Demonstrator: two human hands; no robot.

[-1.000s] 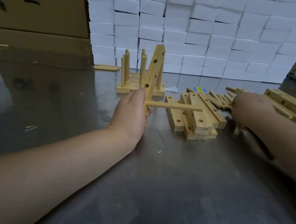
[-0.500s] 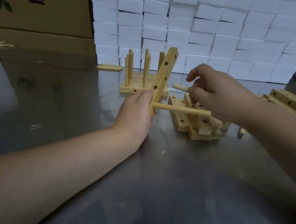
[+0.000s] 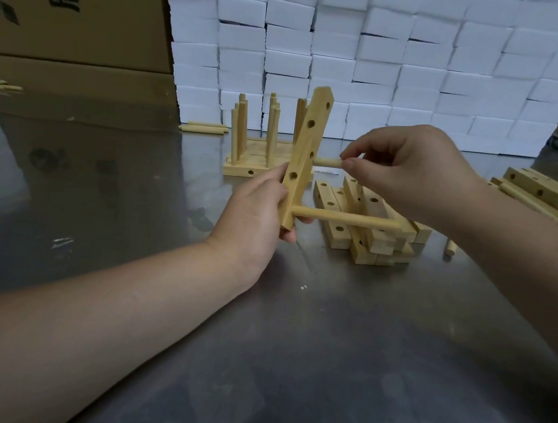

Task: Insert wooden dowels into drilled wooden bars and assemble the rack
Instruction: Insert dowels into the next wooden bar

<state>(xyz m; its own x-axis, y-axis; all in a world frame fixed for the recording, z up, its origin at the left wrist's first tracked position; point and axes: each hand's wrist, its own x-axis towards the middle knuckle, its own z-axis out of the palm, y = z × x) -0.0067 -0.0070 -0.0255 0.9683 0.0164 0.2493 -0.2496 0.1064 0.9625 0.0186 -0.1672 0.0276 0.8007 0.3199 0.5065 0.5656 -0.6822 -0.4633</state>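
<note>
Gripping the pale, tilted drilled bar (image 3: 307, 145) is the left hand (image 3: 256, 216); the right hand (image 3: 412, 170) pinches a dowel (image 3: 327, 161) against it.

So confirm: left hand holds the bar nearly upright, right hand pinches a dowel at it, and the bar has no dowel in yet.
Wrong on the last point: the head view shows one dowel seated in the bottom hole of the bar. The left hand does hold the bar nearly upright, and the right hand pinches a second dowel at it.
</note>
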